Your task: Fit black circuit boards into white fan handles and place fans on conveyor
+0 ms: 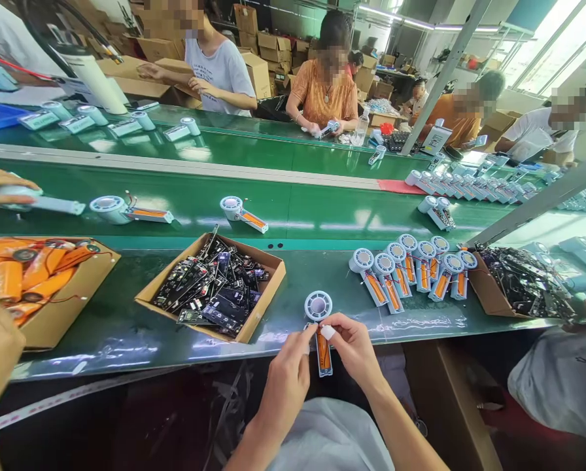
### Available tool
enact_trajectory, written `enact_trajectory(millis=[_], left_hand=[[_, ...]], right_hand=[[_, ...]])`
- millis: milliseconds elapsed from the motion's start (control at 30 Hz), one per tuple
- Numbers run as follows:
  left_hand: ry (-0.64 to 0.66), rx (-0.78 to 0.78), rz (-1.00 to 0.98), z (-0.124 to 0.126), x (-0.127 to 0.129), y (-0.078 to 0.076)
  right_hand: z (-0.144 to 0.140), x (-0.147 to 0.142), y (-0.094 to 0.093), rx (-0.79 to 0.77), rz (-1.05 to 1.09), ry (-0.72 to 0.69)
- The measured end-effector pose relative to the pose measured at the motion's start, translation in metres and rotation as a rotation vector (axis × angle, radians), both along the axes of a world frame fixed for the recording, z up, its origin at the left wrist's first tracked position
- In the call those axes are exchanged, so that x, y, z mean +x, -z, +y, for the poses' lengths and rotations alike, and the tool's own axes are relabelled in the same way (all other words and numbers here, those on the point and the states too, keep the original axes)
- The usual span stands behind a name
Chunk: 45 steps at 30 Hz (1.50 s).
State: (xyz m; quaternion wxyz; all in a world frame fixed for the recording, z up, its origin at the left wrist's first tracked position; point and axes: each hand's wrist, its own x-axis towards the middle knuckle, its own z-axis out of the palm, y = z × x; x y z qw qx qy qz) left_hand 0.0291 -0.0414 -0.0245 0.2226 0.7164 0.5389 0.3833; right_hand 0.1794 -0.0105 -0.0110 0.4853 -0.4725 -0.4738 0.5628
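**Both hands pinch a half-built handheld fan at the bench edge**

A green conveyor belt (293,209) crosses the whole frame from left to right, with a green bench (126,327) running along its near side. At the far left of the bench sits a cardboard box of orange batteries (33,281). Left of centre is an open box of black circuit boards (212,288), tilted slightly, and a second box of boards (518,281) lies at the right edge.

Right of centre, a fanned row of white fan bodies (413,265) with orange batteries in their handles rests on the bench, touching one another. Two more such units lie apart on the belt, one at upper left (126,210) and one near the centre (241,214).

At lower centre, the fan unit (319,320) lies over the bench's near edge, round head pointing away, handle toward the person. The left hand (290,373) pinches the handle's left side with its fingertips; the right hand (352,347), one fingertip capped in white, pinches the right side just opposite.
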Motion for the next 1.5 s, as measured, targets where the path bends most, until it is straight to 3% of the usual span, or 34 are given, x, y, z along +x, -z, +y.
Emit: enact_trajectory(millis=[100,233,400,600,700,867,1000,1200,1500], left_hand=[[-0.062,-0.131,-0.171,0.001,-0.001,-0.002],[-0.084,-0.245,-0.291,0.0,-0.002,-0.005],[-0.075,-0.111,-0.2,-0.002,0.0,-0.001],[-0.066,0.133,-0.084,-0.004,0.005,0.008],[-0.057,0.08,-0.095,0.0,0.0,0.005],[0.055,-0.108,-0.194,0.014,-0.015,-0.008],[0.129,-0.155,-0.26,0.023,-0.022,-0.013],[0.194,-0.211,-0.318,0.032,-0.025,-0.014],[0.062,-0.419,-0.459,0.03,-0.015,-0.017]], right_hand=[[0.001,0.001,-0.004,0.021,-0.057,-0.057],[0.003,0.001,-0.01,0.208,-0.367,-0.003],[0.004,-0.002,-0.015,0.372,-0.666,0.029],[-0.002,-0.01,-0.009,0.587,-0.993,0.055],[0.001,-0.007,-0.007,0.624,-0.93,0.017],[0.014,0.011,-0.02,0.458,-0.68,-0.133],[0.021,0.018,-0.027,0.446,-0.618,-0.239],[0.021,0.016,-0.023,0.448,-0.589,-0.209],[0.025,0.025,-0.03,0.509,-0.681,-0.33]])
